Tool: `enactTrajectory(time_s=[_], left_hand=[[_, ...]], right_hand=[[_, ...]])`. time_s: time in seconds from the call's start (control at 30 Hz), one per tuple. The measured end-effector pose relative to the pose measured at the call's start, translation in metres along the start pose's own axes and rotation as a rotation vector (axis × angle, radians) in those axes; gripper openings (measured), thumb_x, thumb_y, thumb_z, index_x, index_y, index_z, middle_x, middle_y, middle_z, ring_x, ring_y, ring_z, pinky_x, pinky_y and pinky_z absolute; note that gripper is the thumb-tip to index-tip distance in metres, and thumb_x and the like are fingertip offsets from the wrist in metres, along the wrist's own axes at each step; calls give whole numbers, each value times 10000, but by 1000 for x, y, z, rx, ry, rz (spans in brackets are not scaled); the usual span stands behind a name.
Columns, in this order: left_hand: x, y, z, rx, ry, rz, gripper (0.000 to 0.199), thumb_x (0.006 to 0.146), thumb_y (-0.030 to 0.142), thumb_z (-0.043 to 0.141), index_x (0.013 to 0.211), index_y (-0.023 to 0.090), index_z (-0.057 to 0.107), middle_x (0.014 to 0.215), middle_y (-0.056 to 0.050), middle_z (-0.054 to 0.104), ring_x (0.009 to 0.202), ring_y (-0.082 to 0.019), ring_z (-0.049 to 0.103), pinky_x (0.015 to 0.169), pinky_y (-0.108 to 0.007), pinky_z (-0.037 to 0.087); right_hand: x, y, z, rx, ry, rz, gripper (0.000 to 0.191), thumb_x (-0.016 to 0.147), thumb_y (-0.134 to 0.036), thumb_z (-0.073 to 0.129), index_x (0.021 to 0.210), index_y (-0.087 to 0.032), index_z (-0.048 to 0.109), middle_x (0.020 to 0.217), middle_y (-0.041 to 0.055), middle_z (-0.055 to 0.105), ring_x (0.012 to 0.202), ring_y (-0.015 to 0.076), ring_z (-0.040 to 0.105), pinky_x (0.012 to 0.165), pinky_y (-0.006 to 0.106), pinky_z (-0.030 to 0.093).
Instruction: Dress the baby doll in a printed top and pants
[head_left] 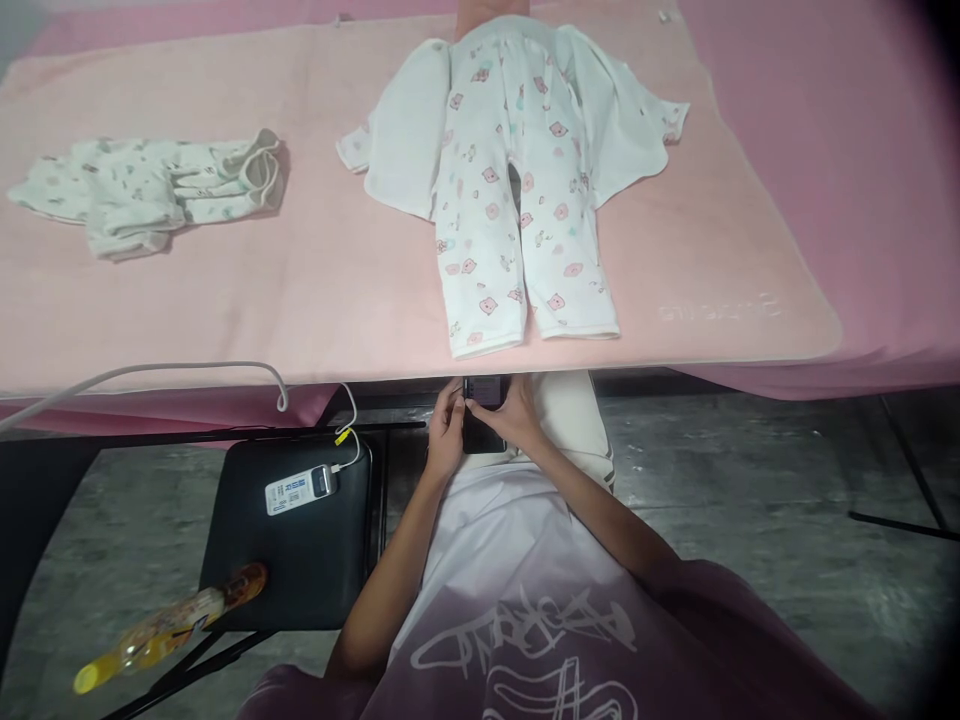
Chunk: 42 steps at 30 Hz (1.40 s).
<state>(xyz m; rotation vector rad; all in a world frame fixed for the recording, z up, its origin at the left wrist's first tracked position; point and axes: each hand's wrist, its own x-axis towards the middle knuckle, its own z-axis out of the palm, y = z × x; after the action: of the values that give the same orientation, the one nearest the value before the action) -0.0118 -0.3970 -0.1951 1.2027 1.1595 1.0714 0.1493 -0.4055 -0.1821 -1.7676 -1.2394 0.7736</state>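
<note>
Below the table's front edge, over my lap, I hold a dark phone (484, 435) between both hands. My left hand (447, 432) is closed round its left side. My right hand (517, 415) grips its right side, with the thumb across the screen. On the pink mat, white trousers (487, 200) printed with small pink figures lie flat, legs toward me. A white top (409, 130) is spread beneath them, its sleeves out to both sides. To the left lies a folded white printed garment (150, 190).
A black stool (300, 570) at the left carries a white power bank (300, 490) with a cable and a bottle with a yellow cap (150, 640). The cable (187, 366) runs along the mat's front edge (712, 360).
</note>
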Motion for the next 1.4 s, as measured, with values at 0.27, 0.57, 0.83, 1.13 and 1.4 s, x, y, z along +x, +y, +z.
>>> enactTrajectory(time_s=[0.27, 0.57, 0.83, 1.13, 1.4], left_hand=[[-1, 6, 1, -12, -20, -26, 580, 1074, 589, 686, 1552, 261, 670, 1481, -133, 751, 1395, -290, 719, 1261, -496, 542], [-1, 7, 2, -11, -11, -37, 615, 1059, 624, 691, 1545, 247, 676, 1463, -145, 759, 1375, -290, 731, 1230, -472, 565], [-1, 7, 2, -3, -8, -35, 612, 1063, 624, 687, 1540, 242, 678, 1481, -149, 750, 1383, -288, 727, 1230, -472, 566], [-1, 8, 2, -14, -13, -38, 599, 1065, 614, 688, 1539, 248, 675, 1480, -146, 752, 1386, -291, 727, 1249, -491, 553], [0, 6, 1, -15, -15, -28, 605, 1059, 623, 690, 1538, 254, 677, 1467, -142, 759, 1366, -292, 737, 1251, -503, 548]], right_hand=[[9, 6, -17, 334, -38, 93, 531, 930, -655, 694, 1210, -204, 679, 1280, 158, 749, 1229, 352, 699, 1126, 530, 559], [37, 26, -31, 467, -118, 190, 459, 894, -695, 687, 812, -243, 696, 815, 64, 736, 910, 308, 718, 882, 451, 599], [40, 20, -27, 498, -65, 194, 465, 837, -665, 768, 951, -216, 728, 1046, 117, 807, 1107, 341, 746, 932, 458, 620], [38, 22, -29, 514, -81, 202, 469, 866, -692, 727, 889, -223, 721, 859, 67, 765, 888, 296, 720, 843, 431, 606], [24, 29, -40, 488, -178, 154, 442, 872, -678, 726, 930, -240, 701, 960, 55, 762, 997, 283, 715, 954, 438, 596]])
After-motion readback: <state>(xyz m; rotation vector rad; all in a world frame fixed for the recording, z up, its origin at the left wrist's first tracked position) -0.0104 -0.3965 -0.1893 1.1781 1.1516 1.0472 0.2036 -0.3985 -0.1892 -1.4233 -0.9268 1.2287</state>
